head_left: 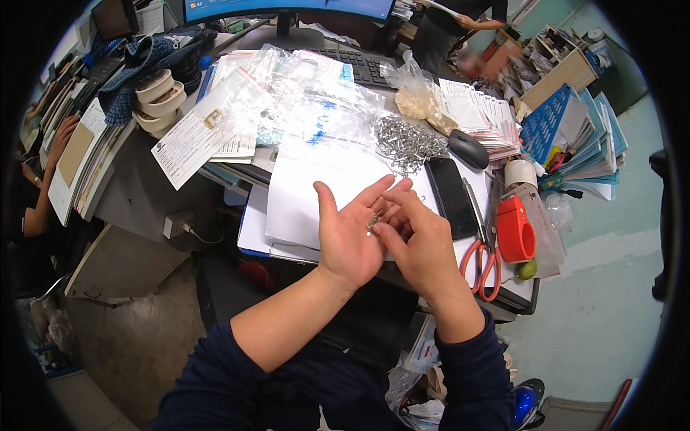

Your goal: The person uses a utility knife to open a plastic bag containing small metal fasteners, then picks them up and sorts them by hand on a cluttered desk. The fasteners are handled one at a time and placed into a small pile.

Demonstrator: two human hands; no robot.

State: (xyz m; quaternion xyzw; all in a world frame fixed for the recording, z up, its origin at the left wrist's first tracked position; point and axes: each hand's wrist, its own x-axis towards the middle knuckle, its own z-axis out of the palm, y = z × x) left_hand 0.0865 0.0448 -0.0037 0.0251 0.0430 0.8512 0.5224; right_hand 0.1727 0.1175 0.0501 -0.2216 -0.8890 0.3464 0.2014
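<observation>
left hand lay open, cupping small silver metal clips; right hand pinched one, at three o'clock. a tilted palm might have spilled them.

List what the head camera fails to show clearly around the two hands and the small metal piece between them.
- Small metal piece on the open left hand: too small to tell its kind.
- Right hand: its fingertips curl away, so the grip is hidden.
- Black flat phone: its lower end sits behind the right hand.
- Heap of small silver metal parts: single shapes are too small to tell apart.
</observation>
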